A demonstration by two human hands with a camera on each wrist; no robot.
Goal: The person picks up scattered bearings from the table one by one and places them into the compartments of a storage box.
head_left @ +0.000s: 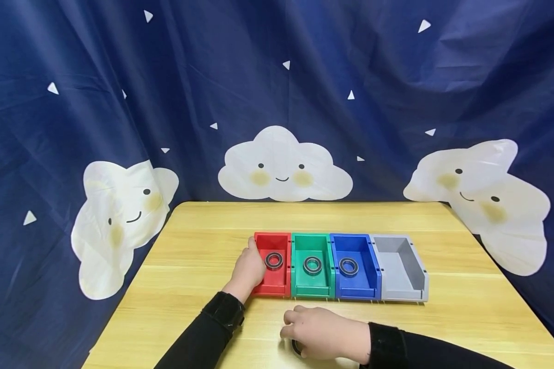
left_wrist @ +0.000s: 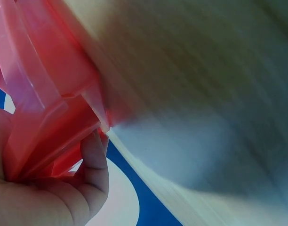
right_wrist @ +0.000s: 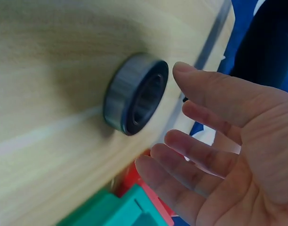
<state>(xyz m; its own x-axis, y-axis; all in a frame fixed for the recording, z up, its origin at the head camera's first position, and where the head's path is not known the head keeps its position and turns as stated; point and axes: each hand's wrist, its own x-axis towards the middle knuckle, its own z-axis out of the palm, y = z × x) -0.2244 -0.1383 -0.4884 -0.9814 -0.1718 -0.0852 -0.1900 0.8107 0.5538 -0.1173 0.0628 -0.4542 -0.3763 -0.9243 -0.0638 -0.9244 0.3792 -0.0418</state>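
Observation:
My left hand grips the outer left wall of the red bin; its curled fingers and thumb clasp the red plastic in the left wrist view. Inside that bin lies a black-and-silver ring bearing. Over the tabletop in front of the bins, my right hand hovers with fingers spread and loosely bent. Just below it a ring bearing is partly hidden by the hand. The right wrist view shows this bearing flat on the wood, a gap between it and the fingertips.
Right of the red bin stand a green bin and a blue bin, each with a bearing inside. A grey bin ends the row. The wooden table backs onto a navy curtain with cloud prints.

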